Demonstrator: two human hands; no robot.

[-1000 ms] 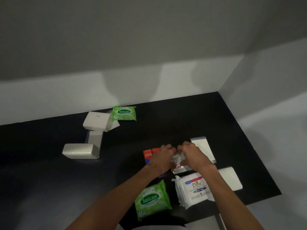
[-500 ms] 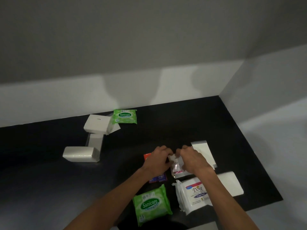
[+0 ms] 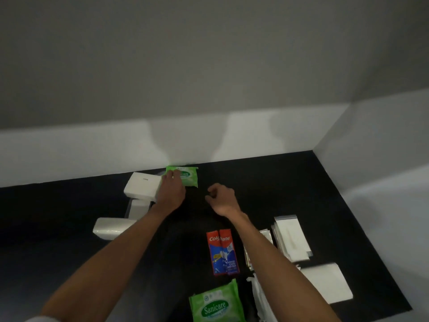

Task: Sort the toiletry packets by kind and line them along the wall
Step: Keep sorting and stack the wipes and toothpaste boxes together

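A person's two bare hands reach across a black tabletop [image 3: 278, 182] toward a pale wall [image 3: 232, 135]. The hands are apart. A green Sanicare packet [image 3: 186, 176] lies flat at the foot of the wall, just above the frame's centre. The left hand [image 3: 170, 194] rests its fingers on this packet's left end; whether they pinch it cannot be told. The right hand [image 3: 221, 201] hovers just right of the packet, not touching it, fingers loosely curled with nothing seen in them. A white tissue pack [image 3: 142, 185] sits just left of the green packet. Lower in the frame, between the forearms, lie red-and-blue Colgate sachets [image 3: 222, 252] and, at the bottom edge, a second Sanicare packet [image 3: 217, 305]. White flat packets [image 3: 291, 238] lie at the right.
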